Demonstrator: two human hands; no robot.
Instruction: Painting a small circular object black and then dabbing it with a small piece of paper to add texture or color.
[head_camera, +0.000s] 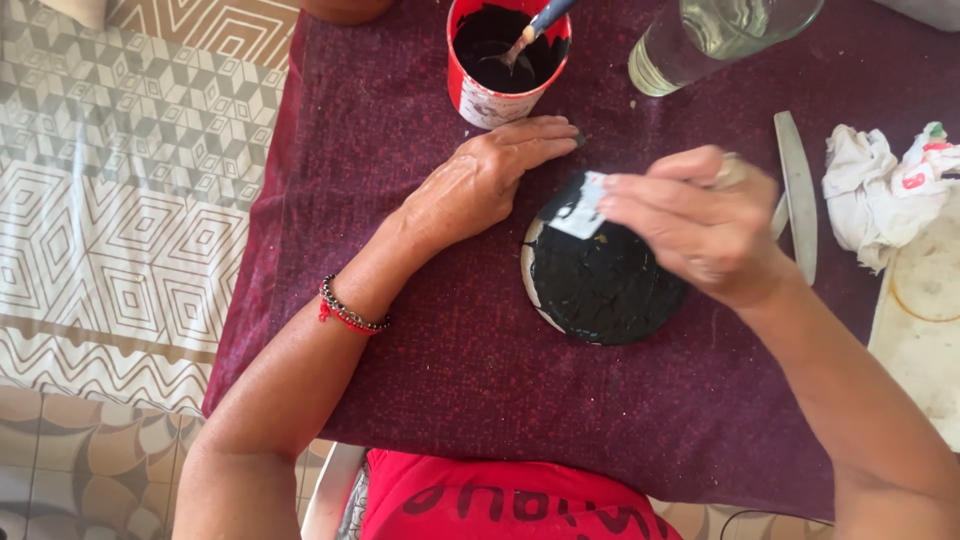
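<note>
One round black-coated disc (600, 285), one red cup (500, 95) of black paste holding one spoon (525, 40), one glass jar (700, 40), one flat metal blade (798, 190), one crumpled white rag (880, 190), two hands: left hand (480, 185), right hand (700, 225).

This looked like a room in a home, turned for the moment into a craft corner rather than a proper workshop. The table (420, 380) was dressed in a dark maroon cloth, and beneath it lay a floor (110, 230) of patterned tiles in beige and white (the sort laid in a living room or kitchen). A red plastic cup (500, 70) of black paste with a spoon standing in it, a clear glass jar (715, 35), a crumpled stained rag (880, 190) and a plain flat stick (798, 190) were household makeshifts, not trade tools. A white plastic chair (325, 490) showed at the table's near edge.
</note>
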